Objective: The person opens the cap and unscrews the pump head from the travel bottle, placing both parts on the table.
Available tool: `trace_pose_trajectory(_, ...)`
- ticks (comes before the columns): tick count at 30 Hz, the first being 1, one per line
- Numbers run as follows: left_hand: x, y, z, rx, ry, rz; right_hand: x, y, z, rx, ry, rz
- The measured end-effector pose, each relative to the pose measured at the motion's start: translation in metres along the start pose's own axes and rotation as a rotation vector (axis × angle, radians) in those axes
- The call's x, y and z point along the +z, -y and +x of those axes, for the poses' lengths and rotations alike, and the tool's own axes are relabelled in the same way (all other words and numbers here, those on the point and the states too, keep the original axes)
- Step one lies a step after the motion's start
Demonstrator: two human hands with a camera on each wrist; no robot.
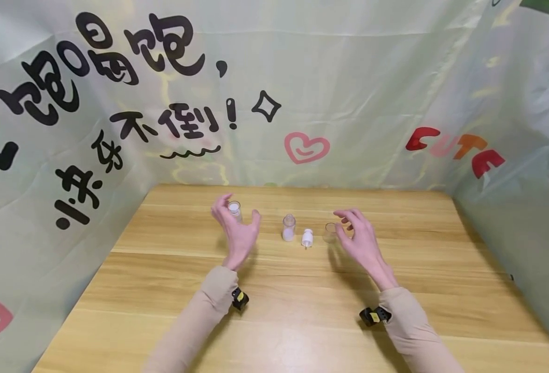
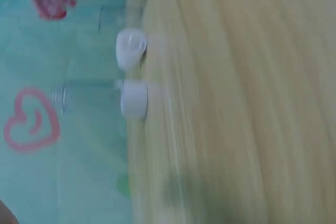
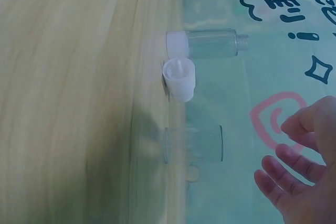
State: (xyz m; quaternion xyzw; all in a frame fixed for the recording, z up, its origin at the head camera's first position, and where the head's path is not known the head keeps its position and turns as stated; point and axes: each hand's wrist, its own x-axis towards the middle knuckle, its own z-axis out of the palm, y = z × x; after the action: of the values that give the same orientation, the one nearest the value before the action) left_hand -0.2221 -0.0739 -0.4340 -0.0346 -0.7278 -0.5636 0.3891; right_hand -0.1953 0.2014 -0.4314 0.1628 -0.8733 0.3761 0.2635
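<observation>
L hand (image 1: 237,233) by bottle (image 1: 234,209), R hand (image 1: 358,238) by cup (image 1: 330,232).

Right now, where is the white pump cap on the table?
In the head view, the white pump cap stands on the wooden table, between the small open bottle and the clear cup.

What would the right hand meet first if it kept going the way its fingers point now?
Most likely the clear cap. The right hand is open, fingers aimed left and slightly away, and the cap stands right at the fingertips. Beyond it stands the white pump top. Depth is uncertain; the fingers may pass just above the cap.
</observation>
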Motion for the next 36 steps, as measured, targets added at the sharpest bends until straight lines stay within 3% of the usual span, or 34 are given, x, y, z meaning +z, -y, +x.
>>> trace_pose_trajectory(2,-0.007,0.008,0.007,-0.087,-0.036,0.023,0.000,-0.001,0.000,-0.002,-0.004,0.001)
trace_pose_trajectory(4,-0.013,0.018,0.011,-0.202,-0.013,0.038,0.000,-0.001,-0.001,-0.004,-0.008,0.000)
trace_pose_trajectory(9,-0.025,0.039,0.016,-0.481,0.179,0.013,0.001,-0.002,-0.002,-0.015,-0.008,0.000)
trace_pose_trajectory(14,-0.032,0.055,0.016,-0.644,0.345,-0.057,0.003,-0.002,-0.004,-0.026,0.012,0.005)
trace_pose_trajectory(17,-0.035,0.060,0.016,-0.674,0.392,-0.075,0.004,-0.003,-0.005,-0.023,0.021,0.009)
trace_pose_trajectory(25,-0.036,0.064,0.015,-0.666,0.484,-0.063,0.003,-0.003,-0.005,-0.004,0.045,0.009)
trace_pose_trajectory(29,-0.034,0.063,0.012,-0.637,0.509,-0.082,0.003,-0.001,-0.004,0.001,0.062,0.015)
trace_pose_trajectory(36,-0.026,0.048,0.002,-0.566,0.542,-0.101,0.007,0.003,-0.005,0.003,0.083,0.036)
